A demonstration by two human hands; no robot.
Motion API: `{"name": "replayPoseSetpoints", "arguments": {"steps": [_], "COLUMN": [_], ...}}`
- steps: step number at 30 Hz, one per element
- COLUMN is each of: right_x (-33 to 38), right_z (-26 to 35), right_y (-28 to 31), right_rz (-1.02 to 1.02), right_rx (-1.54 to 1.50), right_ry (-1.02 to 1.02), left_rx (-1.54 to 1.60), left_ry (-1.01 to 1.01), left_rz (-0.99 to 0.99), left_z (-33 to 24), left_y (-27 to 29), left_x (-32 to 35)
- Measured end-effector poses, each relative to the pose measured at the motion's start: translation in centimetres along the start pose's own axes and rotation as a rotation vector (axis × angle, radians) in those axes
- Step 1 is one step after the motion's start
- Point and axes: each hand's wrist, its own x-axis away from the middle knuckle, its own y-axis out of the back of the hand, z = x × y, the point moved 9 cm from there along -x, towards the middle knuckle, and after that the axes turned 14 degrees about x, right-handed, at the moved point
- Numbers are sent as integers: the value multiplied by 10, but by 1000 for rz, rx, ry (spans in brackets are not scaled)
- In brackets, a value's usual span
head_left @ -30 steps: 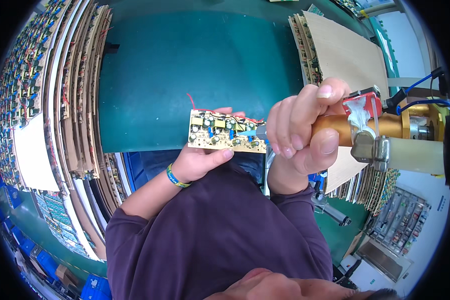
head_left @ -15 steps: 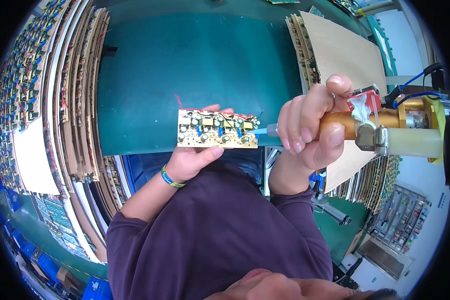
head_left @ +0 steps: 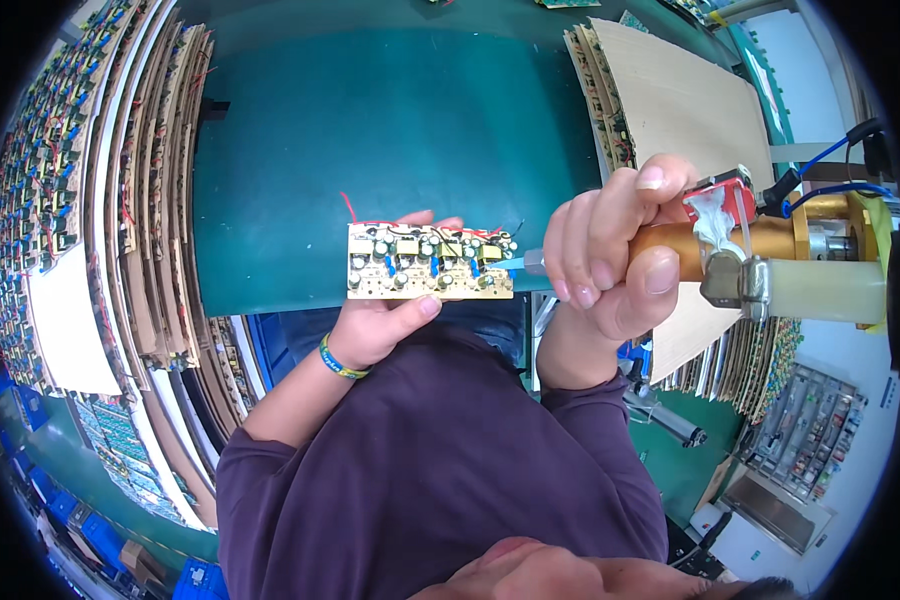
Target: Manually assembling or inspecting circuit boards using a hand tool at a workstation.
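Note:
My left hand [head_left: 378, 322] holds a circuit board [head_left: 425, 291] from its near and far edges, thumb on the near one. Green-topped capacitors, yellow transformers and blue parts crowd the board, with red and black wires along its far edge. My right hand [head_left: 615, 235] is wrapped round a glue dispensing gun [head_left: 765, 238] with a gold barrel and a red switch on top. From its front a pale tapered nozzle [head_left: 511, 264] points left. The nozzle's tip is at the parts near the board's right end; I cannot tell whether it touches them.
Under the board lies a green work mat [head_left: 390, 130]. Stacks of boards layered with cardboard [head_left: 155, 190] stand at left, and another cardboard-topped stack [head_left: 680, 90] at far right. Blue cables [head_left: 830, 190] and a milky cylinder [head_left: 820, 290] join the gun's rear. Blue bins [head_left: 90, 535] sit lower left.
The board and my left hand have shifted slightly left. My right hand and the gun have also moved a little left, with the nozzle tip still over the board's right end.

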Motion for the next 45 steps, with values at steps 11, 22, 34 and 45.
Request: {"name": "replayPoseSetpoints", "arguments": {"steps": [11, 22, 34, 45], "right_x": [-14, -8, -13, -11], "right_z": [1, -3, -16, -18], "right_y": [-11, 33, 62, 60], "right_rz": [-77, -175, -244, -240], "right_rx": [20, 19, 134, 157], "right_ry": [16, 45, 79, 88], "left_rx": [-22, -143, -863, -1678], "left_ry": [-44, 167, -490, -297], "left_rz": [23, 99, -711, -1063], "left_z": [-20, -37, -347, -428], "left_y": [-1, -27, -52, 5], "left_x": [-2, 54, 228, 215]}}
